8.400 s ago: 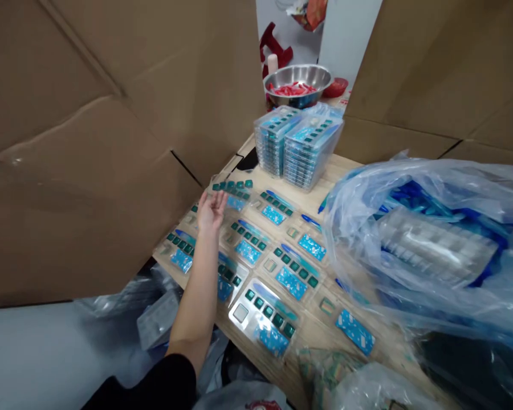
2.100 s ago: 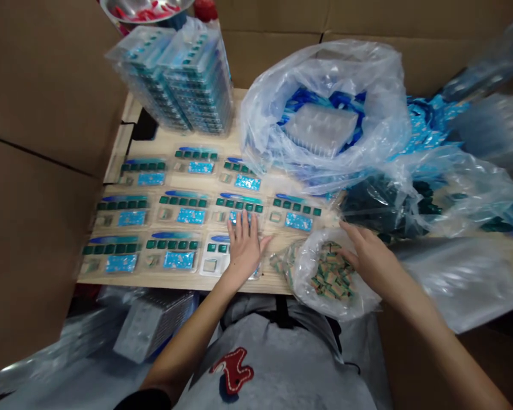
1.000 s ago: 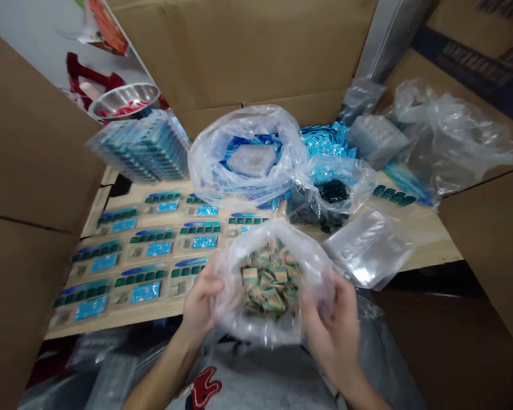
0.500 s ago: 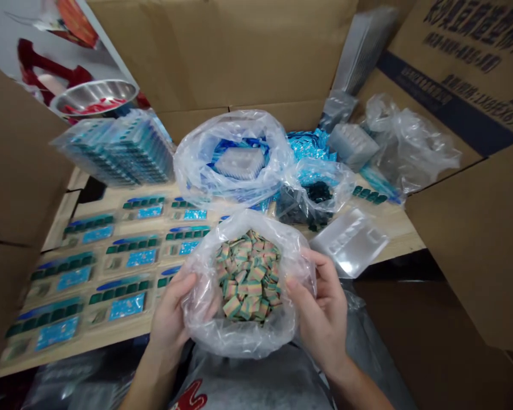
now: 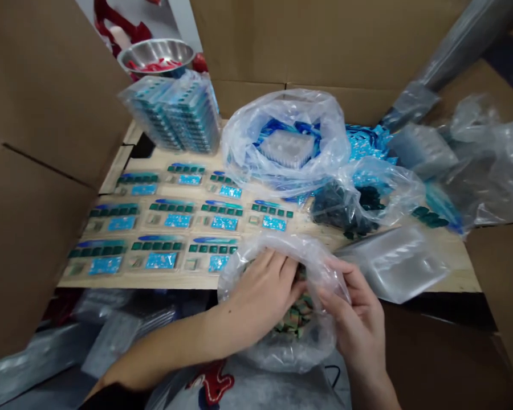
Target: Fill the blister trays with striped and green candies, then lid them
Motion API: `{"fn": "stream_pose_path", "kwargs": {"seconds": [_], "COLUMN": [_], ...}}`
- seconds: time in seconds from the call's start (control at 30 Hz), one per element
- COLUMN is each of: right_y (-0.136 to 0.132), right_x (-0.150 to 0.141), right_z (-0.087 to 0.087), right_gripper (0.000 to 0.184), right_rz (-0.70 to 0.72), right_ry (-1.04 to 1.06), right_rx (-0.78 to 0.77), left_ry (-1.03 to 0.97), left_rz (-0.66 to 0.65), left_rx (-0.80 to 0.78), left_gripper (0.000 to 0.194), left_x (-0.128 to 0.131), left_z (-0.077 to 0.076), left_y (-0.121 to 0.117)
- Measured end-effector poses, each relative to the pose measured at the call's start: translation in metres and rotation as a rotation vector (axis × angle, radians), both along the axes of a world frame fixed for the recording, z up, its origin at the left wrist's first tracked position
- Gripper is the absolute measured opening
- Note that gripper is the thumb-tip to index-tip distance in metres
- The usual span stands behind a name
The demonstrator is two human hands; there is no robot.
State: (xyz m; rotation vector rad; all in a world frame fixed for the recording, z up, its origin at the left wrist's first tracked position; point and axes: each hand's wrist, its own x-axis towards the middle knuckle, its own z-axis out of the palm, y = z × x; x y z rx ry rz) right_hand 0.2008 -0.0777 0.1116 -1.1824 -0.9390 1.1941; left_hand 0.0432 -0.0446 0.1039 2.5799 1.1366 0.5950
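A clear plastic bag point(image 5: 282, 353) of small multicoloured square pieces point(image 5: 297, 319) rests in my lap at the front edge of the wooden table point(image 5: 301, 226). My left hand point(image 5: 260, 296) reaches into the bag's mouth with its fingers stretched over the pieces; the fingertips are hidden. My right hand point(image 5: 354, 319) pinches the bag's right rim and holds it apart. Just beyond the bag, several clear blister trays point(image 5: 166, 253) with rows of dark green squares and blue cards lie in rows on the table.
A stack of filled trays point(image 5: 175, 111) stands at the back left, a metal bowl point(image 5: 156, 54) behind it. A big bag of blue items point(image 5: 282, 136), a bag of dark green pieces point(image 5: 354, 205) and bagged empty trays point(image 5: 397, 262) fill the right. Cardboard walls point(image 5: 38, 114) surround the table.
The bag has come down from in front of me to my lap. My left hand left the bag's outside and went into its mouth. My right hand still grips the rim.
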Motion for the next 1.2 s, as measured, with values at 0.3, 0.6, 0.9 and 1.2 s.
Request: {"fn": "stream_pose_path", "kwargs": {"seconds": [0.3,0.6,0.9,1.2], "right_y": [-0.007,-0.014,-0.008,0.027], "right_x": [-0.016,-0.01,0.003,0.007], "right_z": [-0.01,-0.023,-0.036,-0.055], "right_gripper": [0.025,0.021,0.031,0.04], "right_rz": [0.114,0.116,0.174,0.051], "right_ry": [0.145,0.15,0.186,0.338], "right_rx": [-0.131,-0.11,-0.29,-0.412], "left_ry": [0.153,0.102,0.044,-0.107], "left_rz": [0.093,0.059,0.084,0.039], "left_rx": [-0.08,-0.237,-0.359,-0.137], "left_gripper": [0.026,0.026,0.043,0.015], "left_x": [-0.008,-0.011,-0.009,-0.025], "left_z": [-0.021,-0.005,-0.009,-0.04], "left_y": [-0.011,-0.015,-0.024,-0.012]}}
